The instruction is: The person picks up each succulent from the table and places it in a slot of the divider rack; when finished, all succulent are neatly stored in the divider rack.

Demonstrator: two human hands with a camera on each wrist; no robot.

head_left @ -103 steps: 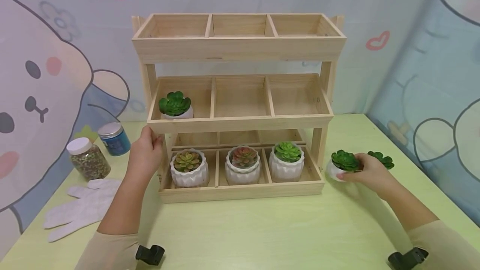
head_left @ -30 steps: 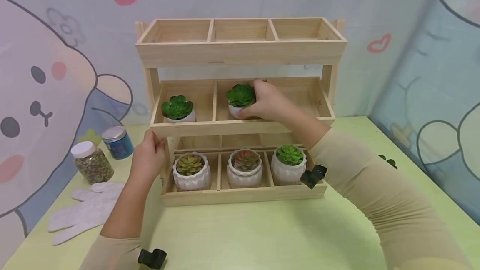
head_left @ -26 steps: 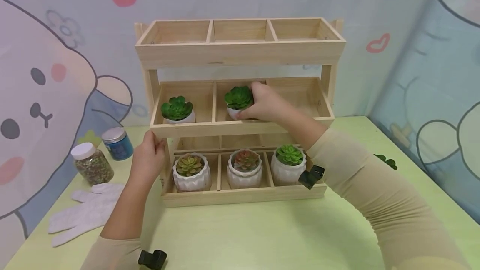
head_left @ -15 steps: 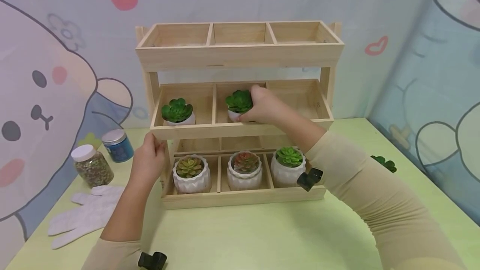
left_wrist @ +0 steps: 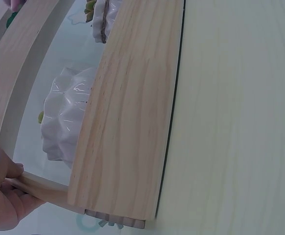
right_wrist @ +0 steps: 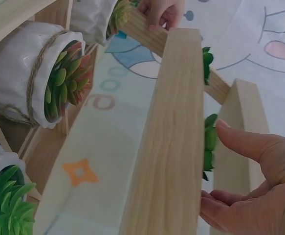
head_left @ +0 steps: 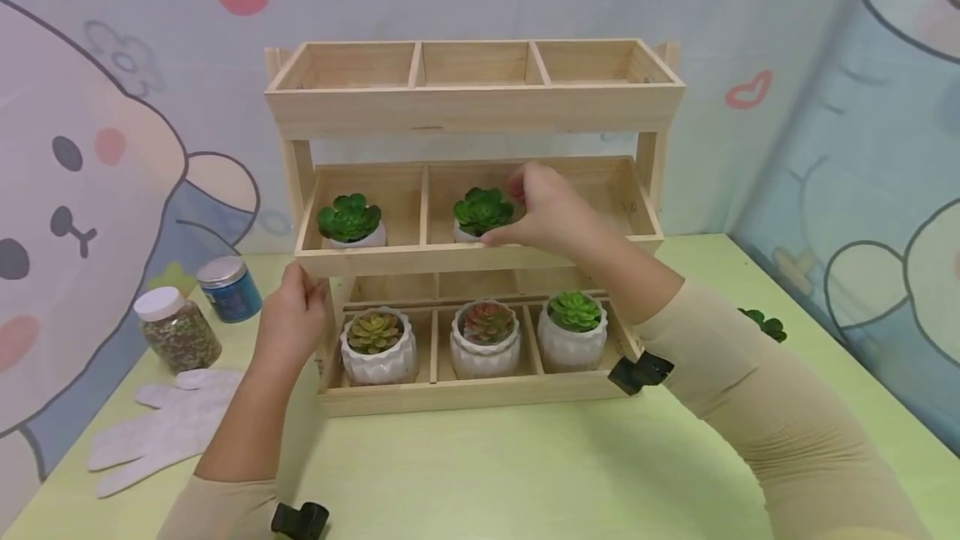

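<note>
A three-tier wooden plant shelf (head_left: 480, 259) stands on the table. My left hand (head_left: 291, 319) grips its left side post (left_wrist: 39, 188) just below the middle tier. In the middle tier's centre compartment sits a green succulent (head_left: 483, 211) in a white pot. My right hand (head_left: 558, 211) is beside this plant, thumb at the pot's front and fingers spread away from the leaves. In the right wrist view the thumb (right_wrist: 240, 139) and fingers are apart, next to the succulent (right_wrist: 210, 144). Another green succulent (head_left: 349, 217) occupies the left compartment.
Three white pots with succulents (head_left: 378, 344) fill the bottom tier. Left of the shelf are a jar of granules (head_left: 180, 332), a blue jar (head_left: 229, 290) and a white glove (head_left: 168, 423). A green succulent (head_left: 763, 323) shows behind my right sleeve.
My right hand took the potted succulent from the table on the right into the centre compartment, then loosened its fingers and drew slightly right. The left hand kept its hold on the post.
</note>
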